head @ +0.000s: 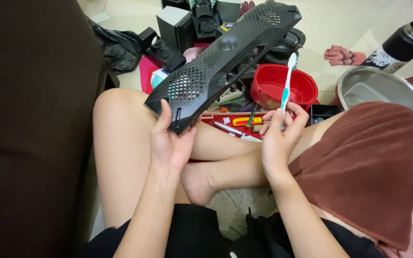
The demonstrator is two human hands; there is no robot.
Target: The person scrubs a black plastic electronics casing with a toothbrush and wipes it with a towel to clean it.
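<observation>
While left hand (pixel 170 143) grips black mesh panel (pixel 221 59) | right hand (pixel 278 138) holds toothbrush (pixel 287 86) beside it

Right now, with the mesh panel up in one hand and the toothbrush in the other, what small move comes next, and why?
Probably tip the toothbrush left onto the black mesh panel. The right hand holds it upright, clear of the panel, while the left hand grips the panel's lower end.

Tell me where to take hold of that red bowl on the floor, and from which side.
Grip the red bowl by its near rim, coming from above on the person's side. Its open top faces up, the black perforated panel in the left hand overhangs its far left, and the toothbrush in the right hand crosses in front.
</observation>
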